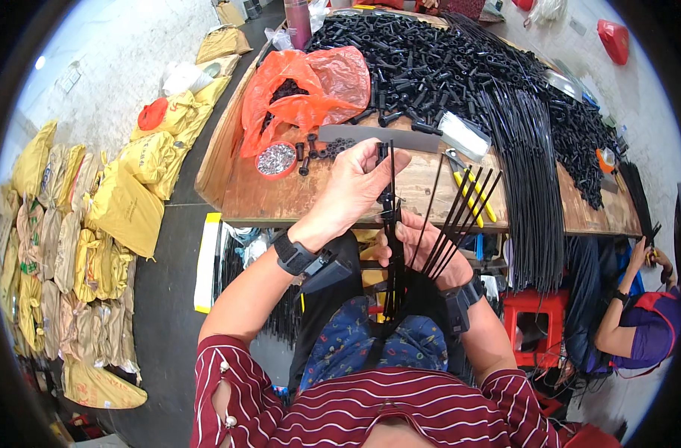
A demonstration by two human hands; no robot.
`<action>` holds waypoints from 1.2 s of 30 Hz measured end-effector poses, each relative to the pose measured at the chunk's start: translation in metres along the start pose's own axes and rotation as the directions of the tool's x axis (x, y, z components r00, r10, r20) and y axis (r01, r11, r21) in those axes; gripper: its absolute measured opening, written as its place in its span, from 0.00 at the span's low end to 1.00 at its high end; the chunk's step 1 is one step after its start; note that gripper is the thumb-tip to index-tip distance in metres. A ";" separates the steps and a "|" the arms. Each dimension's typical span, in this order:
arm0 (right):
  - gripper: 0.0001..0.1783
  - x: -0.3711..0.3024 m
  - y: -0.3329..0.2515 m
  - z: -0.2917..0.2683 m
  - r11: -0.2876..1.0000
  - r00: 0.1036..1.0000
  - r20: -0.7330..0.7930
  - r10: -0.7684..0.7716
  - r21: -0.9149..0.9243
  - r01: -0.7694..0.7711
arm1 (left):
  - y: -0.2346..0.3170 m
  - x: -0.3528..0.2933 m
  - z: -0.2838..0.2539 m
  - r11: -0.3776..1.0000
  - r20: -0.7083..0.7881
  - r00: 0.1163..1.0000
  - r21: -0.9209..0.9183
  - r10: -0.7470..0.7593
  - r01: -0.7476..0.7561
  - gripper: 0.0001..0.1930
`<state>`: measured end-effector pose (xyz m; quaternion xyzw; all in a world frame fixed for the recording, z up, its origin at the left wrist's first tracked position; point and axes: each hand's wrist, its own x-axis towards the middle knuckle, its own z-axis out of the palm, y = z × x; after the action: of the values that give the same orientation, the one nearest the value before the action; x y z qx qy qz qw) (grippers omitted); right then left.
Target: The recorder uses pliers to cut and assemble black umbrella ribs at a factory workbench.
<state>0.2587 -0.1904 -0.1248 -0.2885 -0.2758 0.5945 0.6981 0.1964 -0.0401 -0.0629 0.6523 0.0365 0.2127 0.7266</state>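
My left hand [348,183] is closed round the upper part of an upright black piece with a thin rod [392,168] rising beside it. Just below and to the right, my right hand [422,243] pinches the lower part of the same bundle. Several thin black rods [460,216] fan out up and to the right from my right hand, and more dark lengths hang below it over my lap. Fingers partly hide how the pieces join. Close to my left hand lie small black rings [339,147] and a few short black fittings [304,166].
A big heap of black fittings [422,67] covers the table's far side. Long black rods [530,187] hang over the front edge, near yellow-handled pliers [467,198]. An orange bag [310,82] and a tub of metal bits [277,160] stand left. Another person [646,313] works at right.
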 end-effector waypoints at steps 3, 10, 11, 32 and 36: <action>0.15 0.000 -0.002 0.002 0.999 1.000 -0.018 0.020 -0.031 -0.021 | -0.010 -0.001 -0.004 0.996 -0.029 0.998 0.068 0.055 -0.053 0.09; 0.13 0.000 0.000 0.000 0.999 1.000 -0.010 0.011 0.033 -0.010 | -0.006 -0.009 0.004 0.977 -0.103 0.985 0.180 0.138 -0.118 0.14; 0.13 0.000 0.000 0.000 0.999 1.000 0.000 0.015 0.045 -0.015 | -0.006 -0.011 0.004 0.977 -0.103 0.985 0.181 0.137 -0.117 0.14; 0.16 -0.001 0.002 -0.002 1.000 0.998 -0.058 -0.002 -0.003 0.002 | -0.003 -0.033 -0.016 0.997 0.001 0.998 0.018 -0.069 0.069 0.13; 0.15 -0.002 0.001 -0.002 1.000 0.999 -0.041 0.008 0.019 -0.007 | -0.004 -0.034 -0.012 0.999 -0.009 0.999 0.024 -0.039 0.039 0.14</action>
<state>0.2591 -0.1927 -0.1267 -0.2952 -0.2546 0.5936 0.7040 0.1631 -0.0410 -0.0762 0.6594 0.0547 0.2007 0.7224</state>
